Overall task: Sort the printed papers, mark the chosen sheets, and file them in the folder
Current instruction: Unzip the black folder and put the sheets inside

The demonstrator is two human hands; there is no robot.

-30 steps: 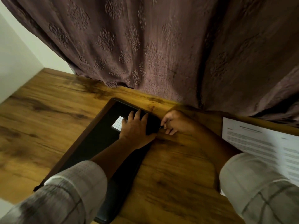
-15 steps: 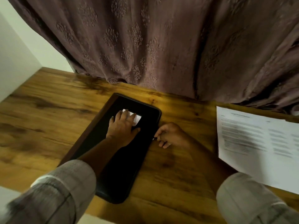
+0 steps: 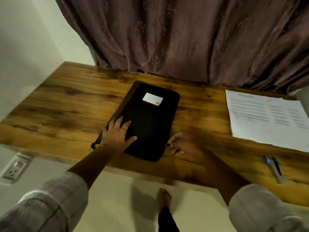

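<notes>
Black folder (image 3: pixel 147 124) under flat L hand (image 3: pixel 119 133); R hand (image 3: pixel 182 143) pinches zip pull (image 3: pixel 167 144) at its edge.

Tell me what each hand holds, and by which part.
The right hand pinches a small dark zipper pull on the right edge of the black folder. The left hand holds nothing; it lies flat on the folder.

"What's on the counter (image 3: pixel 66 104)?"
"One black folder (image 3: pixel 147 124), with one white label (image 3: pixel 152 98) on it."
"Any papers?"
"One pile of papers (image 3: pixel 267 118) at 2 o'clock. How many sheets, can't tell."
"Pens?"
"Two pens (image 3: pixel 274 168) at 4 o'clock, a bit blurry."
</notes>
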